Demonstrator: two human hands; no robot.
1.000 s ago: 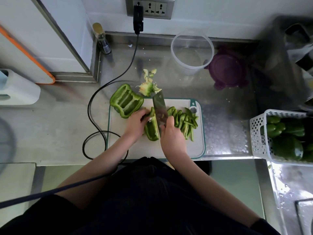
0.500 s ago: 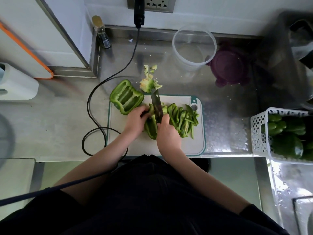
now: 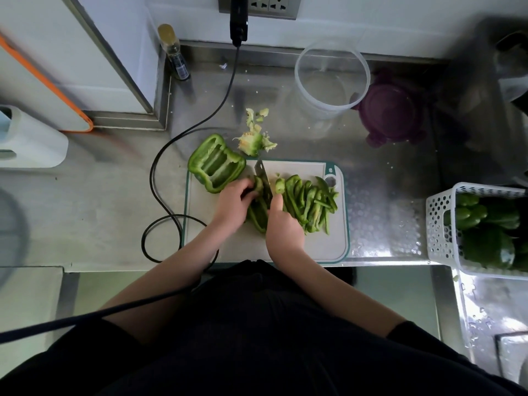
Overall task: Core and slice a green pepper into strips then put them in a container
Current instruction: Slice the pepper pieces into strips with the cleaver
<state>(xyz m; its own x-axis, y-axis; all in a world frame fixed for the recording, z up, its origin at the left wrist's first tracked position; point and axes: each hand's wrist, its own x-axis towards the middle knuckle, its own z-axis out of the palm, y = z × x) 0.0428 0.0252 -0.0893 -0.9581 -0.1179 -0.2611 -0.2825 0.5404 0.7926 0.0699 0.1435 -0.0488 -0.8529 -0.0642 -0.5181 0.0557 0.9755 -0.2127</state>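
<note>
Mid-slice on the cutting board (image 3: 337, 241). Our left hand (image 3: 233, 205) curls over the pepper piece (image 3: 258, 214) at board centre, fingertips pinning its far end. Our right hand (image 3: 284, 228) is wrapped round the knife (image 3: 264, 181) handle, blade pointing to 12 o'clock and set into the piece.

Cut strips (image 3: 310, 205) lie heaped at 3 o'clock of the blade. The uncut pepper half (image 3: 215, 164) sits at 10 o'clock, inside up, overhanging the board's corner. The core (image 3: 253, 141) and scraps rest on the counter at 12 o'clock. The clear container (image 3: 333, 78) stands at 1 o'clock, well apart, with nothing visible inside; its purple lid (image 3: 393, 111) is just beside it.

Handling, as we judge it: the pepper is light and hollow-walled, crisp rather than stiff, with a waxy skin that may skate under the blade. Best pinned flat with knuckles tucked behind the edge. Strips are limp and light; gather them in a bunch, from the sides.

Against the frame a second ago: the blade has turned from flat-faced to edge-on and appears lower, and the strip pile has gained a piece beside the knife. The half and core have not moved.
</note>
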